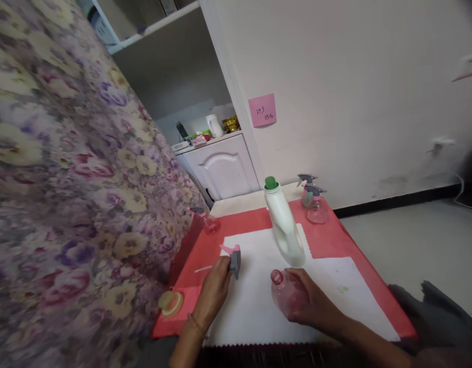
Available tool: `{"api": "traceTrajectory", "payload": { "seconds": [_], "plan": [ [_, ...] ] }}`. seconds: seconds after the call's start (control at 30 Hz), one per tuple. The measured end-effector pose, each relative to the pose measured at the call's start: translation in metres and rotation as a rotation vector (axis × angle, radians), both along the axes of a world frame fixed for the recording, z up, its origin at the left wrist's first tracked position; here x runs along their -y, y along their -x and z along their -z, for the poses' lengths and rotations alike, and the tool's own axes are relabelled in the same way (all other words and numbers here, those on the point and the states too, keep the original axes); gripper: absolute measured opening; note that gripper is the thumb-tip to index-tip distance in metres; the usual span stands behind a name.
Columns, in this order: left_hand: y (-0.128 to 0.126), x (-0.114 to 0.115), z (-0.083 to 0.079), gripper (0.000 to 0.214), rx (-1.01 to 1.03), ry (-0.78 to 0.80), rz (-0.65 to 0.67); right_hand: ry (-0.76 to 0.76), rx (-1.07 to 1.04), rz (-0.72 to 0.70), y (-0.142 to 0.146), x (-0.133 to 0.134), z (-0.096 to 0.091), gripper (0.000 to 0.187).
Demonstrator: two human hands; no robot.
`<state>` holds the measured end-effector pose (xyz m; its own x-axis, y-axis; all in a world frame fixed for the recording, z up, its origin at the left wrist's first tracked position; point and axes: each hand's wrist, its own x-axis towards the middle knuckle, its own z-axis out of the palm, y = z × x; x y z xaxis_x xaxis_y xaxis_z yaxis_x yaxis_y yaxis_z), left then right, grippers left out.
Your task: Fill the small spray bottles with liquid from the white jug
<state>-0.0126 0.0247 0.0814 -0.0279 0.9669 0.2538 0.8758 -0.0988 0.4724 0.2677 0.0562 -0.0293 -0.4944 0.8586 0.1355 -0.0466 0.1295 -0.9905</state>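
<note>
My left hand grips a grey and pink spray trigger head, its thin dip tube pointing left over the red cloth. Wrapped around a clear pink-tinted spray bottle is my right hand; the bottle's mouth is uncapped and the body tilts to the left. Just behind it stands a tall white jug with a handle and a green spout insert, its cap off. The two hands are apart, both over the white cloth.
Spray bottles with grey triggers stand at the back right and back left of the red-covered table. A yellowish round lid or tape roll lies at the left edge. A floral curtain hangs close on the left.
</note>
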Motion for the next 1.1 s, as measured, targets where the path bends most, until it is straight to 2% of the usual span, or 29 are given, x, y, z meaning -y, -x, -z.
{"api": "traceTrajectory", "payload": {
  "seconds": [0.1,0.23,0.37,0.7,0.93,1.1],
  "plan": [
    [0.018,-0.01,0.03,0.017,-0.051,0.042,-0.036,0.038,0.042,0.018,0.001,0.002,-0.004,0.082],
    [0.037,-0.015,0.051,0.018,-0.092,0.048,-0.073,0.005,0.053,-0.001,0.001,0.004,-0.005,0.082],
    [0.055,-0.016,0.061,0.019,-0.133,0.06,-0.106,-0.009,0.073,-0.001,-0.001,0.005,-0.004,0.083],
    [0.1,-0.009,0.084,0.034,-0.317,0.201,-0.131,-0.053,0.156,0.021,0.003,0.004,0.011,0.086],
    [0.115,-0.004,0.11,0.051,-0.389,0.099,-0.189,-0.017,0.122,0.038,0.01,0.012,-0.005,0.082],
    [0.116,0.001,0.125,0.048,-0.403,-0.024,-0.207,-0.044,0.039,0.07,0.031,0.013,-0.015,0.078]
  ]
}}
